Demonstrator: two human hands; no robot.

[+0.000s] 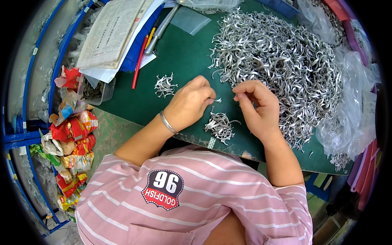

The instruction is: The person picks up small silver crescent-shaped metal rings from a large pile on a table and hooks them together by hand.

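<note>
My left hand (188, 104), with a silver bangle (167, 122) on its wrist, is closed in a pinch. A small silvery metal strip (218, 100) pokes out from its fingertips. To the right, my right hand (259, 110) is also pinched, thumb against forefinger; what it holds, if anything, is too small to make out. Between and below the hands lies a small heap of curved metal strips (220, 127). A smaller cluster of the strips (164, 85) sits left of my left hand. Beyond my right hand spreads a large pile of the same curved strips (277, 61).
The green table (183, 61) holds papers (110, 36), a red pencil (139, 63), a grey-handled tool (161, 32) and a clear zip bag (190, 20). A plastic box (107, 92) stands at its left edge. Clear plastic bags (347, 110) lie right; a blue rack (28, 73) stands left.
</note>
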